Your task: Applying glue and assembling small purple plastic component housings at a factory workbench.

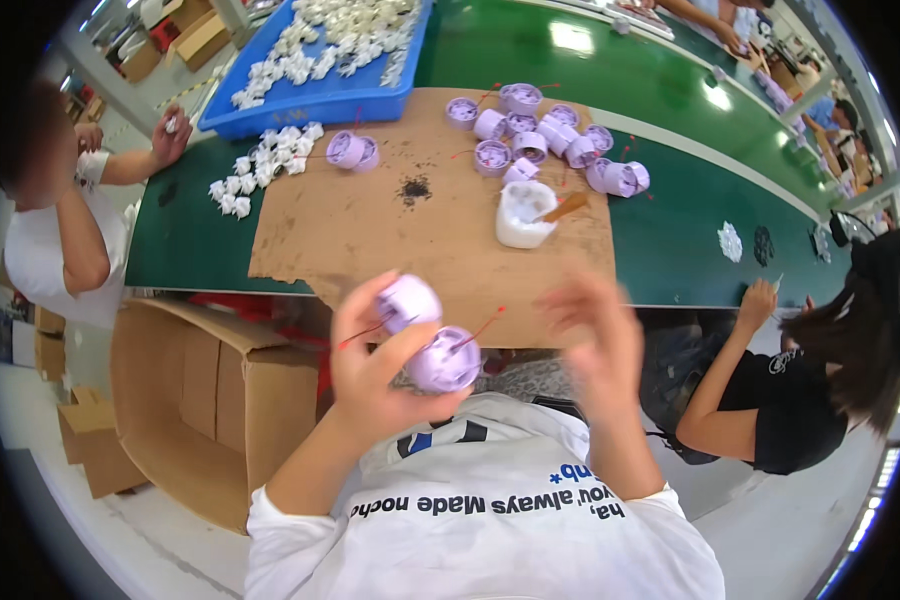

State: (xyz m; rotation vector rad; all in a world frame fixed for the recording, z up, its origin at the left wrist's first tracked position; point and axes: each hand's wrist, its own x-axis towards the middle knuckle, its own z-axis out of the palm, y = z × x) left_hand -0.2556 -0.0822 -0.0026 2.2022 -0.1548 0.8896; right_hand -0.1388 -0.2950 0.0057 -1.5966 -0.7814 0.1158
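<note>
My left hand (375, 360) is closed around a pair of lilac round plastic housings. The upper housing (410, 303) shows its smooth side, while the lower housing (444, 360) turns its open, ribbed end up. Thin red-tipped wires (488, 325) stick out from them. My right hand (600, 335) hovers apart to the right, blurred by motion, with its fingers spread and nothing visible in them. Beyond it, a white tub (525, 222) with a brown wooden stick (562, 208) stands on the cardboard sheet (370, 240).
Several lilac housings (530, 130) cluster behind the tub; another pair (353, 151) lies left. White parts (260, 165) lie beside a blue tray (310, 110). A large cardboard box (185, 390) stands at my left. People sit on both sides, one with a hand (760, 300) over the table.
</note>
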